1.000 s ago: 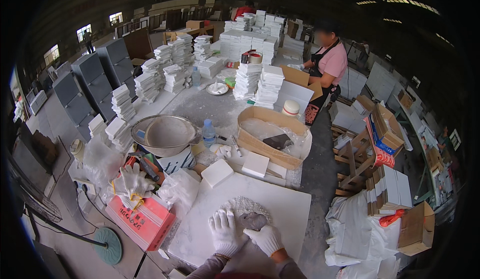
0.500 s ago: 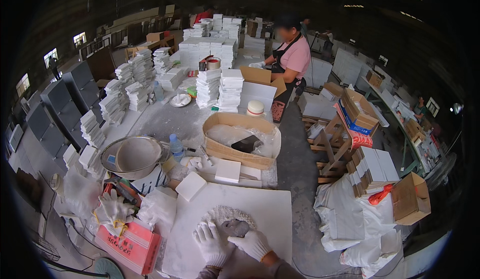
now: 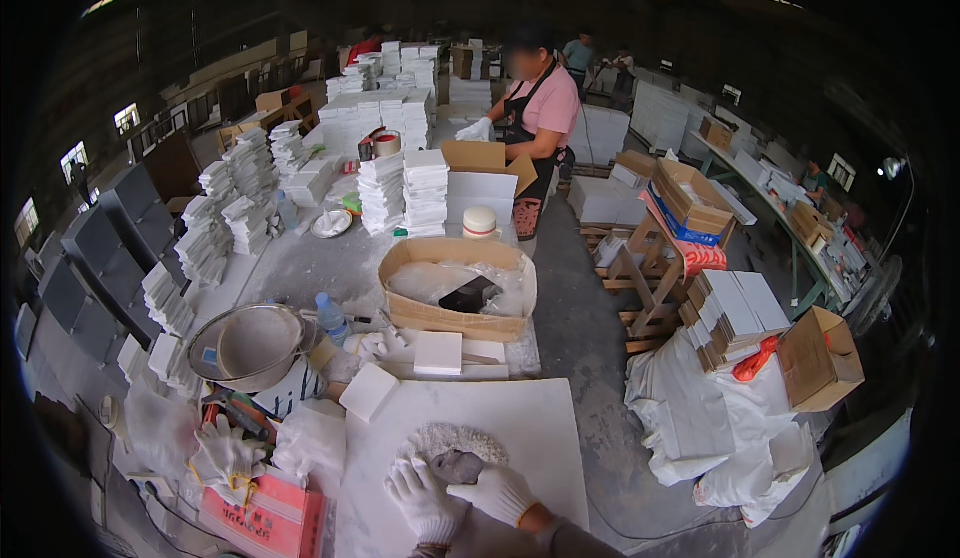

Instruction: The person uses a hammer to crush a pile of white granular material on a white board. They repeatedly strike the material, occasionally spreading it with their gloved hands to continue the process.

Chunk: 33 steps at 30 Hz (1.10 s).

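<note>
On the white slab [image 3: 540,428] in front of me lies a patch of pale, crumbly grit [image 3: 478,440]. My right hand [image 3: 498,494], in a white knit glove, grips a smooth dark grey lump [image 3: 457,466] over the near part of this grit. What the lump is made of I cannot tell. Just left of it, my gloved left hand [image 3: 424,501] rests palm down at the edge of the grit, fingers stretched forward and holding nothing. A small white tile [image 3: 369,392] overlaps the slab's far left corner.
A cardboard box [image 3: 455,320] with clear plastic and a dark flat object stands beyond the slab. Metal bowls [image 3: 250,343], a water bottle [image 3: 331,318], spare gloves [image 3: 228,450] and a red box [image 3: 265,513] sit leftward. White sacks [image 3: 690,428] lie right. A person [image 3: 545,108] works farther off.
The whole view has tilted and shifted a little. Against the grit, the grey lump in my right hand has moved slightly left, closer to my left hand.
</note>
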Each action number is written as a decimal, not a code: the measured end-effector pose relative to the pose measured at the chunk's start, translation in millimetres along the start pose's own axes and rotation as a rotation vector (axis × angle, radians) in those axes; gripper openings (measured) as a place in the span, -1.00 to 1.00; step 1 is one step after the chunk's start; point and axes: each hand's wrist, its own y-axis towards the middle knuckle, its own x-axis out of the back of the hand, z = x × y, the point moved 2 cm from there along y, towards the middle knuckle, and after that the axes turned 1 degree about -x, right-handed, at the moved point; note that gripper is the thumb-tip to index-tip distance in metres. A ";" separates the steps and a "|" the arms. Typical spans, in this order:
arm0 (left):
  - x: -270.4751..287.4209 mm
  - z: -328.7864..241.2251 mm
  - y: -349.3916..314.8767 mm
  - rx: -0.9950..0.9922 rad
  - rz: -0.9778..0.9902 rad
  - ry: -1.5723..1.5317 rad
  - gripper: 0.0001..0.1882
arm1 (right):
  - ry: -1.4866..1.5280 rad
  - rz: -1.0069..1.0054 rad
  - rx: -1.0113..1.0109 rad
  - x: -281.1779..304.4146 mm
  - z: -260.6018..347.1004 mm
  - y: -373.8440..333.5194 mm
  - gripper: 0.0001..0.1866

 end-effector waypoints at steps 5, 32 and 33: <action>6.8 -9.5 1.0 0.008 0.047 -0.067 -0.08 | 0.170 0.088 -0.103 -73.4 -45.9 -8.6 -0.70; 20.0 8.2 1.8 0.003 0.254 0.087 0.10 | 0.292 0.124 -0.236 17.2 14.1 -3.7 -0.56; 22.2 8.3 2.8 -0.002 0.290 0.118 0.09 | 0.294 0.111 -0.219 7.6 13.4 -3.1 -0.57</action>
